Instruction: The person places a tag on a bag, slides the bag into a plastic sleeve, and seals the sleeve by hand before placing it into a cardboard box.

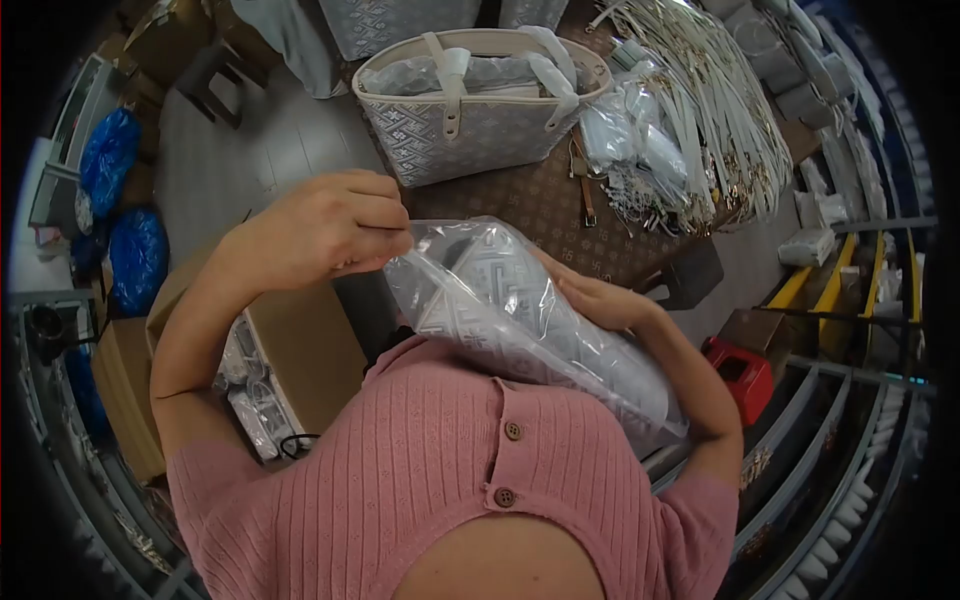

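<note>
Against my chest lies a clear plastic bag (600,375) with a silver-grey patterned item (500,285) inside it. My left hand (345,225) is closed in a pinch on the bag's edge at its upper left end. On the bag's far right side rests my right hand (600,300), its fingers stretched out flat along the plastic and its palm side hidden. Beyond both hands a grey patterned tote bag (480,130) with cream handles stands upright on the brown patterned table (560,220).
Many pale straps (710,120) and small plastic packets (625,130) lie at the table's right. An open cardboard box (310,345) is at my left, near blue plastic bags (138,260). A red box (738,378) and metal racks (800,440) are at my right.
</note>
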`<control>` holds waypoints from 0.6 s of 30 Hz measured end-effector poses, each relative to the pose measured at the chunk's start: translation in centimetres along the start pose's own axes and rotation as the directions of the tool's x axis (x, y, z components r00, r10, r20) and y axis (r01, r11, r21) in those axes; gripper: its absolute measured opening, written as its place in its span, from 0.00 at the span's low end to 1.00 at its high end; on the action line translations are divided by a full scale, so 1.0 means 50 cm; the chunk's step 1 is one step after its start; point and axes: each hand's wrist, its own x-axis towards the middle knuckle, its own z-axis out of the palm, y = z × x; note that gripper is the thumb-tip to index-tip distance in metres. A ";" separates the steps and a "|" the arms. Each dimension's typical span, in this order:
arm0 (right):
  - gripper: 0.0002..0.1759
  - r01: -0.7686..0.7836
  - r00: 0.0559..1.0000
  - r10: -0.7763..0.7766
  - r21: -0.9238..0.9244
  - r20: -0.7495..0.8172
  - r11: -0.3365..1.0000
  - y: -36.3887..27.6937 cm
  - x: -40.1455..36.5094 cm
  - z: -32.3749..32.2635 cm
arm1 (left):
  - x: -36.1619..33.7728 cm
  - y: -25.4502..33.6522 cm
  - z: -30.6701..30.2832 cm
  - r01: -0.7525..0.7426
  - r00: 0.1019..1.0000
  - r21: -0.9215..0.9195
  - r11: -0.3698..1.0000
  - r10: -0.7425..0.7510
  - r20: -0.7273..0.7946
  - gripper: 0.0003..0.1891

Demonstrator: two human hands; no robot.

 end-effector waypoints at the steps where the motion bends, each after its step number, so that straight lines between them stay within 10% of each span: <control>1: 0.34 0.074 0.997 -0.074 -0.016 0.004 0.997 0.003 0.002 0.007 | -0.010 0.004 0.001 0.039 0.999 -0.036 0.999 -0.039 0.023 0.08; 18: 0.32 0.057 0.998 -0.054 -0.084 0.029 0.995 -0.013 0.003 -0.031 | -0.010 0.009 0.015 0.114 0.993 -0.025 0.993 -0.114 -0.009 0.08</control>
